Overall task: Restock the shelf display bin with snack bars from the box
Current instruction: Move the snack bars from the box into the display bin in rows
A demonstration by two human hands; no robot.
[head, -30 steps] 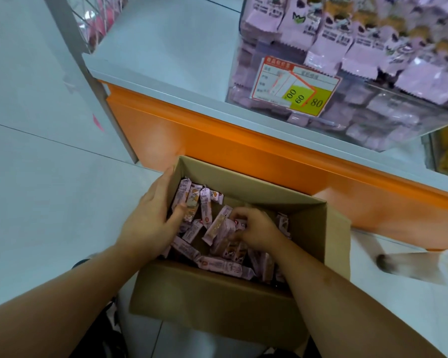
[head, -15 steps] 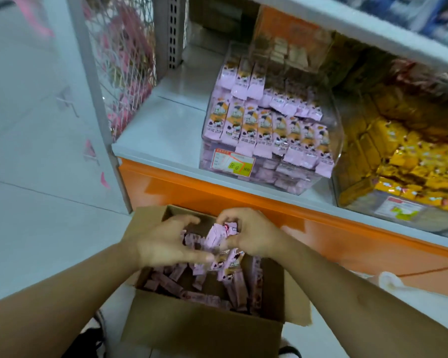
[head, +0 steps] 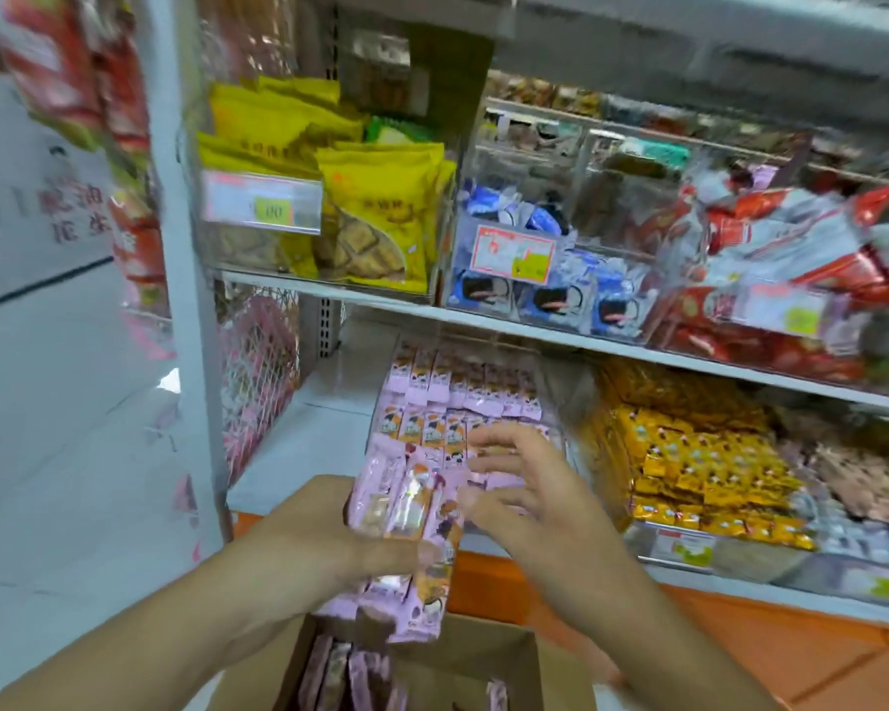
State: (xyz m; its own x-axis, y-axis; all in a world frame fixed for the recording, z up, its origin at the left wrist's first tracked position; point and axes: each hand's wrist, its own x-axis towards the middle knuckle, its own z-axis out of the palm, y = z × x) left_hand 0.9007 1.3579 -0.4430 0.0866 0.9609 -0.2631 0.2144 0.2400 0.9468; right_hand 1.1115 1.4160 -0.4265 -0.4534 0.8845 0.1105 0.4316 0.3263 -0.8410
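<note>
My left hand (head: 324, 531) grips a bundle of several pink snack bars (head: 406, 536), held upright above the cardboard box (head: 560, 674). More pink bars (head: 340, 674) lie in the box below. My right hand (head: 529, 500) is beside the bundle with fingers spread and straight, in front of the clear display bin (head: 560, 397) on the bottom shelf. Rows of pink snack bars (head: 463, 397) fill that bin. The view is blurred by motion.
An orange shelf base (head: 740, 638) runs behind the box. A bin of yellow snacks (head: 699, 469) sits right of the pink bin. The upper shelf holds yellow bags (head: 370, 213), blue packs (head: 535, 279) and red packs (head: 791, 259). A grey upright post (head: 186, 300) stands left.
Both hands have risen out of the box with a bundle of bars toward the display bin. My right hand let go and spread its fingers. The camera tilted up to the shelves.
</note>
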